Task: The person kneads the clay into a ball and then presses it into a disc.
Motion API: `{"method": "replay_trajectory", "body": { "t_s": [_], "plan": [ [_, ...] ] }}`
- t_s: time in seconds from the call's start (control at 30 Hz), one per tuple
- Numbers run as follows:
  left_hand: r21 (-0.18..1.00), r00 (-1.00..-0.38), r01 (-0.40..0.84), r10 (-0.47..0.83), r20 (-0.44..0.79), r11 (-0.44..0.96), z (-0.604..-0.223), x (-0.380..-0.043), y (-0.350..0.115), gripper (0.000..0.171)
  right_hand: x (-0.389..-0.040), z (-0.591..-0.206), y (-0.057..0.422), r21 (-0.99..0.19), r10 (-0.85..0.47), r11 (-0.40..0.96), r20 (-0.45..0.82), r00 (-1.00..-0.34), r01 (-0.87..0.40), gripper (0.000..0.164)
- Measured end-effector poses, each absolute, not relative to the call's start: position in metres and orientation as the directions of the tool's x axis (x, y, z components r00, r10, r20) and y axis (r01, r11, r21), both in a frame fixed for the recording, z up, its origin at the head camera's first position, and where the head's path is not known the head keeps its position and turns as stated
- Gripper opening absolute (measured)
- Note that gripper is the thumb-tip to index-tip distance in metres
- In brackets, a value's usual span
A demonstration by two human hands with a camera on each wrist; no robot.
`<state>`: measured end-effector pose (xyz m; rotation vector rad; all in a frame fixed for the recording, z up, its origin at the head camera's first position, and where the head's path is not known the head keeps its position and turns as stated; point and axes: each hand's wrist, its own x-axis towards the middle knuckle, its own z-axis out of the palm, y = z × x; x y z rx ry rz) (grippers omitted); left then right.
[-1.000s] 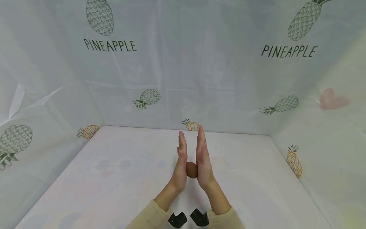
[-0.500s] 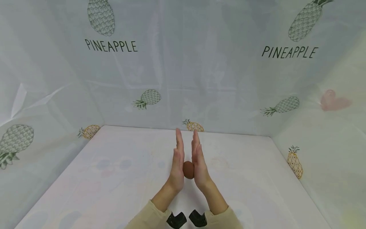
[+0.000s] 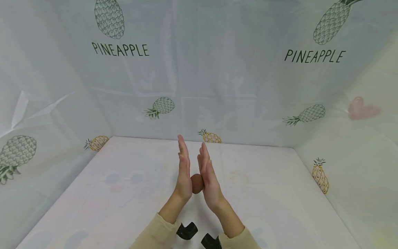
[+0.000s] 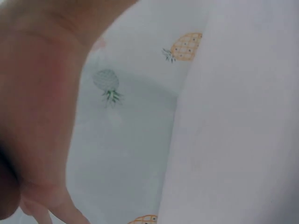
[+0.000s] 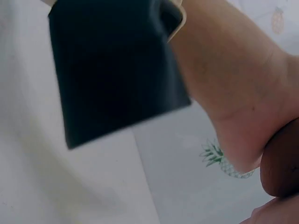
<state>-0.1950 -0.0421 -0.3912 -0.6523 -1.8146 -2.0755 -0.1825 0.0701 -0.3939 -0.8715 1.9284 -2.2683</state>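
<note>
A smooth brown ball (image 3: 197, 183), its material unclear, sits between two upright, facing palms in the head view. On its left side my left hand (image 3: 184, 178) presses with straight fingers that point to the back wall. My right hand (image 3: 209, 185) bears on the other side, its fingers also straight, leaning a little left. The fingertips stand apart. From the left wrist, the right hand (image 4: 39, 107) shows close up, with part of the dark ball (image 4: 7, 198) at the lower left. In the right wrist view the ball (image 5: 282, 163) touches the base of the left palm (image 5: 247, 133).
Beneath the hands spreads a white tabletop (image 3: 130, 200) with faint coloured prints. Pale sheeting (image 3: 199, 69) printed with pineapples encloses it at the back and both sides. Black wrist-worn blocks (image 3: 187, 231) stick out inward by the beige sleeves (image 3: 157, 233).
Both hands have drifted left with the ball between them. The left hand has slid forward while the right has drawn slightly back, so the palms have shifted past each other.
</note>
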Motion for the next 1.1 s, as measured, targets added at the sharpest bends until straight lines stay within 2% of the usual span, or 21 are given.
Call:
{"method": "replay_trajectory", "body": {
  "t_s": [0.23,0.53,0.73,0.93,1.1],
  "plan": [
    [0.882,-0.884,0.463,0.027,0.467,-0.09,-0.399,-0.203,-0.043,0.076,-0.181,-0.392,0.07,-0.906,-0.343,-0.225,0.418,-0.841,-0.358,0.063],
    [0.899,-0.899,0.437,-0.023,0.437,-0.008,-0.408,-0.207,-0.041,0.077,-0.178,-0.384,0.073,-0.892,-0.313,-0.219,0.448,-0.837,-0.396,0.064],
    [0.907,-0.905,0.421,0.067,0.42,0.003,-0.414,-0.206,-0.035,0.074,-0.18,-0.38,0.078,-0.887,-0.293,-0.224,0.457,-0.84,-0.404,0.065],
    [0.89,-0.869,0.457,0.21,0.448,-0.01,-0.419,-0.202,-0.027,0.067,-0.183,-0.379,0.087,-0.883,-0.264,-0.233,0.461,-0.847,-0.408,0.064],
    [0.87,-0.837,0.493,0.266,0.479,-0.015,-0.418,-0.196,-0.022,0.066,-0.186,-0.378,0.093,-0.883,-0.25,-0.235,0.458,-0.853,-0.405,0.062]
  ]
}}
